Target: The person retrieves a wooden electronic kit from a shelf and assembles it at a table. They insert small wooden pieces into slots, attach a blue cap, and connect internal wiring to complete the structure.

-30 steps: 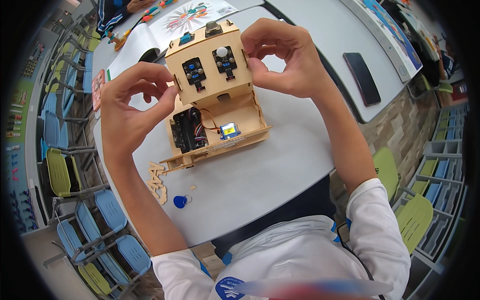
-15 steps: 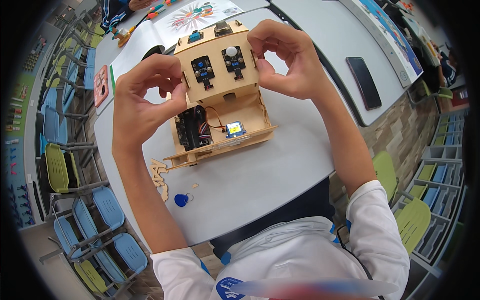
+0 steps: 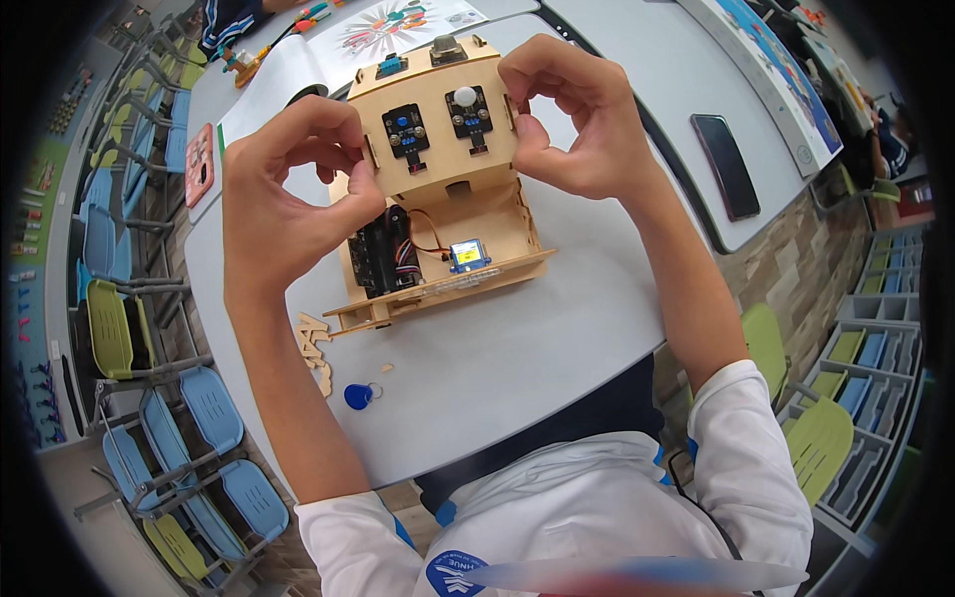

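Between my hands is a wooden panel (image 3: 438, 147) with two small black sensor boards on its face, one carrying a white dome (image 3: 465, 97). My left hand (image 3: 303, 194) pinches its left edge; my right hand (image 3: 572, 119) pinches its right edge. The panel tilts up at the back of an open wooden box model (image 3: 497, 214) on the table. Inside the box lie a black circuit board (image 3: 375, 254), a bundle of thin wires (image 3: 403, 257) and a blue servo motor (image 3: 468, 256). Along the panel's top sit a blue sensor (image 3: 391, 66) and a round metal sensor (image 3: 447, 50).
On the table (image 3: 517, 368) near my left forearm lie a blue key fob (image 3: 358, 396) and wooden scraps (image 3: 314, 348). A phone (image 3: 724, 166) rests at the right, a pink phone case (image 3: 200, 164) at the left. An open book (image 3: 269, 85) is behind. Stacked chairs (image 3: 209, 408) stand left.
Both hands still pinch the wooden panel. The panel, the hands and the box look almost unmoved; the view has shifted only slightly.
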The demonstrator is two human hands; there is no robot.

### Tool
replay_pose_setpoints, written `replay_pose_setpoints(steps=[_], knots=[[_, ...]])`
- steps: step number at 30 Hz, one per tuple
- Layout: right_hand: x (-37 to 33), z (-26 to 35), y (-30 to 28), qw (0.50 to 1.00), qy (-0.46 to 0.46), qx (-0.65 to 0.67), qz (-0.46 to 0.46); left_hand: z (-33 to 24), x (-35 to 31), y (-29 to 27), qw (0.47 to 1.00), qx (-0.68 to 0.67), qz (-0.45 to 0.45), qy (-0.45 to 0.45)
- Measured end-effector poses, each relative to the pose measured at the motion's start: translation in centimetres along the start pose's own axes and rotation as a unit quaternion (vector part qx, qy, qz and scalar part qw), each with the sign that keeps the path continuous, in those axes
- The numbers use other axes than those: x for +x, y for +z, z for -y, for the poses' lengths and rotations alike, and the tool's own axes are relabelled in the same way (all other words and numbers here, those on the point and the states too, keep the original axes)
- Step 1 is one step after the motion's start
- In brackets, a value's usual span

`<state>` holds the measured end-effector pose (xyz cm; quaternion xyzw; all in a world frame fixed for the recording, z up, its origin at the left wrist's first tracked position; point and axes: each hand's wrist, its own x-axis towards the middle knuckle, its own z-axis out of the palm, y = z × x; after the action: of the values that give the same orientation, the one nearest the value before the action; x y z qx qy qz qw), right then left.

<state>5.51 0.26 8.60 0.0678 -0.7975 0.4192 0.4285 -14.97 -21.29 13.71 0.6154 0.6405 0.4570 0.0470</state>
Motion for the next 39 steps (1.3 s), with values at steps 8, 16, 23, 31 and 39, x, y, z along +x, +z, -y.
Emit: replay_pose_setpoints(steps=[8, 16, 23, 31, 39], knots=[[0.0, 0.2, 0.3, 1.0, -0.006, -0.016, -0.015, -0.3, -0.1, 0.2, 1.0, -0.004, -0.008, -0.008], [0.1, 0.3, 0.1, 1.0, 0.006, 0.0, -0.007, -0.3, 0.0, 0.1, 1.0, -0.007, 0.001, -0.01], [0.4, 0.2, -0.3, 1.0, 0.004, 0.01, 0.018, 0.2, 0.1, 0.1, 1.0, -0.018, 0.009, 0.001], [0.4, 0.3, -0.2, 1.0, 0.0, -0.009, 0.009, -0.5, 0.2, 0.4, 1.0, -0.009, 0.003, 0.005], [0.3, 0.5, 0.0, 1.0, -0.005, -0.027, -0.011, 0.9, 0.1, 0.1, 1.0, -0.01, 0.015, 0.003]])
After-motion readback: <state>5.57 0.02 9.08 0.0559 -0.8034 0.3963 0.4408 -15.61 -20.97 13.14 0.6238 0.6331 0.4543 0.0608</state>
